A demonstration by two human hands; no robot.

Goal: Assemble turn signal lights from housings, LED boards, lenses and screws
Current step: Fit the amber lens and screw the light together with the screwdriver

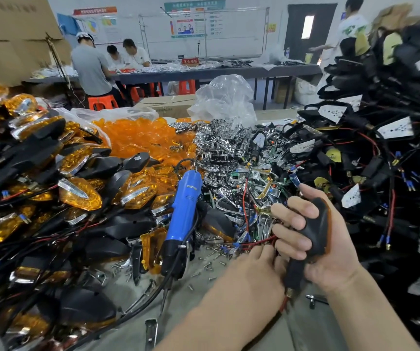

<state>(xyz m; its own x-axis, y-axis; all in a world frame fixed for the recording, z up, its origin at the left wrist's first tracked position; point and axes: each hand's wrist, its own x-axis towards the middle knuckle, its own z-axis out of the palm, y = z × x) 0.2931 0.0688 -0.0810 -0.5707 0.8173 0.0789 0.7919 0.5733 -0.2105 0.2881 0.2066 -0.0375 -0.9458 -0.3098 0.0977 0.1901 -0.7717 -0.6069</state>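
Black housing [316, 224] gripped in your right hand [335, 259]; your left hand [252, 268] at red wires [257, 243], grip hidden; blue screwdriver [183, 211] near.

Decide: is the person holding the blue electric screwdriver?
No: the blue screwdriver lies on the bench; the right hand grips a black housing, the left hand is at red wires.

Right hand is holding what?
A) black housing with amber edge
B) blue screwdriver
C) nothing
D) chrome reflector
A: the right hand grips an amber-edged black housing, fingers curled round it; the blue screwdriver sits unheld among the parts.
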